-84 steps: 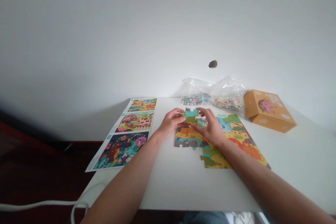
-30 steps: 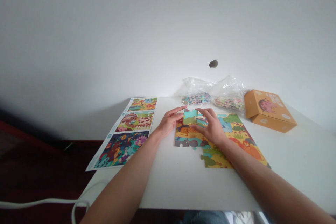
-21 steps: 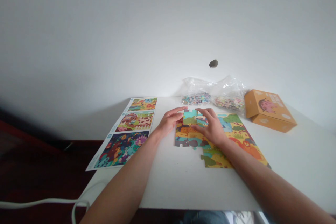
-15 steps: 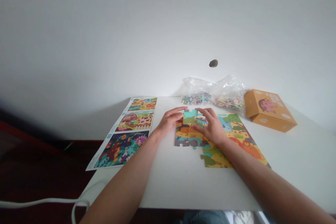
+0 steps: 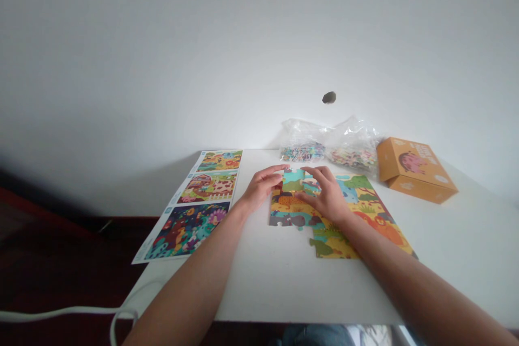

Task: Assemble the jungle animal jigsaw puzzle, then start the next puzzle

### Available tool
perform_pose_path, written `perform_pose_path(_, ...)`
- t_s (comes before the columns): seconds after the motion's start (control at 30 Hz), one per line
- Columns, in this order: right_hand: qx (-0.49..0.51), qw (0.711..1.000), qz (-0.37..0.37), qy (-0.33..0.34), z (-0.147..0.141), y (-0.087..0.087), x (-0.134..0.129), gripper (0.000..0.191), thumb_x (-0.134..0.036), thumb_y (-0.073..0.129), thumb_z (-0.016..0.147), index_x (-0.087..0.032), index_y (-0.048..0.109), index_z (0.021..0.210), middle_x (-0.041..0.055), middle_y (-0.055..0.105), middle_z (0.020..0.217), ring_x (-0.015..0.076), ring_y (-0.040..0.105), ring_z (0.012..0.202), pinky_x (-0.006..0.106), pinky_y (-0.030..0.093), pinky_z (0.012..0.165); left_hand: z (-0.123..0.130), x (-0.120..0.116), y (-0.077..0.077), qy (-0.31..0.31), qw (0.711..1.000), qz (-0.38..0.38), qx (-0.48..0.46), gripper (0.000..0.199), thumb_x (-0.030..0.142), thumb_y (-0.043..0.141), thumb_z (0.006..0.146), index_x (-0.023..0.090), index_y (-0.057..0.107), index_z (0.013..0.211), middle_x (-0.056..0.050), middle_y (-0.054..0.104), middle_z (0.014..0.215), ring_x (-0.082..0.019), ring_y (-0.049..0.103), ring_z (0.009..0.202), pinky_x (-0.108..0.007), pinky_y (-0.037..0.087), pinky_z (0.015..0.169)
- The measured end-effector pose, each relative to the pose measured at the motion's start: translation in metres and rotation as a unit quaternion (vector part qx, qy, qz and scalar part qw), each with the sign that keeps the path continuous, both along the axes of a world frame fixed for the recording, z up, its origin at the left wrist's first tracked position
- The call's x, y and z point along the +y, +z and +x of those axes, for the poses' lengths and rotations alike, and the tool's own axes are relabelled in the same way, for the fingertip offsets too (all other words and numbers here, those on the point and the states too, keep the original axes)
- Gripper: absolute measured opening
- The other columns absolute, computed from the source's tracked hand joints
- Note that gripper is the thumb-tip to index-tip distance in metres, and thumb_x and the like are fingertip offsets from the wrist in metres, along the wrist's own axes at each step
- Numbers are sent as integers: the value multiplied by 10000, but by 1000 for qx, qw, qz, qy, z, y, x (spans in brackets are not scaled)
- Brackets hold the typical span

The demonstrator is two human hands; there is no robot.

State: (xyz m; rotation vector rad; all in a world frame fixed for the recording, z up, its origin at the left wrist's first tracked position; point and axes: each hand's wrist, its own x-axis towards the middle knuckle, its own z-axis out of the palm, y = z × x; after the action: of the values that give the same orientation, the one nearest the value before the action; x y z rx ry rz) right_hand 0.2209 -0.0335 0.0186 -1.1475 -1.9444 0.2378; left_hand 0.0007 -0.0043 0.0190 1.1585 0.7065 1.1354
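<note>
A partly assembled jigsaw puzzle (image 5: pixel 381 227) with animals lies on the white table, its lower left edge stepped. At its upper left, a turquoise and green puzzle piece (image 5: pixel 292 177) shows between my hands. My left hand (image 5: pixel 263 188) is at the puzzle's left edge, thumb and forefinger near the piece's upper left corner, apart from each other. My right hand (image 5: pixel 326 194) rests over the puzzle's upper middle, thumb and forefinger spread around the piece's right side. Part of the puzzle is hidden under my right hand and forearm.
A printed sheet (image 5: pixel 174 216) with three pictures lies at the left of the table. Clear plastic bags of pieces (image 5: pixel 352 157) lie at the back by the wall, beside an orange box (image 5: pixel 417 170). A white cable (image 5: pixel 60 312) hangs at the lower left.
</note>
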Motion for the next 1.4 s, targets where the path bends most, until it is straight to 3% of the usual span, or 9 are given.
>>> perform_pose_path(0.7,-18,999,28,-5,3,-1,2,612,-585,690,811,-289,562,1331,94,544,1119,264,580,1028,429,503,936,-2,-1,1,-25,1000,4,-8,449,323,770,772,161,712,1187,-120,747,1037,-232,680,925,-349,504,824)
perform_pose_path(0.83,-8,999,39,-16,4,0,3,589,-580,684,818,-288,566,1316,89,558,1118,256,587,1017,421,505,920,-1,1,-3,-17,999,35,9,503,412,716,828,192,659,1277,-118,732,1095,-237,683,946,-375,510,859)
perform_pose_path(0.9,15,997,61,-48,6,2,4,578,-580,681,820,-279,565,1300,84,573,1099,250,595,993,412,507,898,0,0,-4,-15,995,80,66,518,480,650,872,202,638,1308,-123,720,1137,-264,670,1032,-412,495,931)
perform_pose_path(0.97,45,989,93,-102,10,4,7,578,-589,682,811,-266,566,1276,79,592,1074,247,602,960,411,505,877,3,-3,-4,-37,970,164,175,487,502,610,895,210,661,1281,-128,684,1235,-289,608,1186,-435,441,1038)
perform_pose_path(1.0,56,984,106,-129,12,5,9,583,-595,685,804,-257,567,1263,77,601,1058,246,605,942,411,503,868,4,-5,-4,-59,945,215,240,466,497,616,893,221,675,1264,-124,648,1304,-294,560,1260,-435,403,1087)
perform_pose_path(1.1,60,974,116,-187,19,7,13,596,-611,691,783,-237,573,1231,66,631,992,235,612,868,405,492,830,8,-10,-4,-114,839,340,409,479,493,686,840,288,668,1273,-84,528,1462,-304,437,1384,-443,304,1169)
perform_pose_path(1.17,48,974,101,-198,21,8,14,600,-623,686,775,-234,578,1219,55,645,947,227,614,826,392,485,799,9,-12,-4,-126,786,373,477,490,485,705,827,328,651,1288,-53,490,1498,-303,416,1397,-452,283,1178)
perform_pose_path(1.27,31,980,67,-185,19,11,10,592,-636,659,783,-233,585,1211,52,657,904,229,623,807,373,480,765,7,-10,-6,-122,763,384,505,398,422,661,876,367,655,1271,-17,495,1492,-277,447,1371,-434,303,1164)
perform_pose_path(1.4,-1,990,37,-134,15,16,3,550,-628,625,818,-234,602,1202,75,672,923,246,637,834,382,477,781,2,-4,-14,-105,778,370,497,415,390,687,856,384,654,1270,-14,500,1486,-287,468,1352,-439,312,1152)
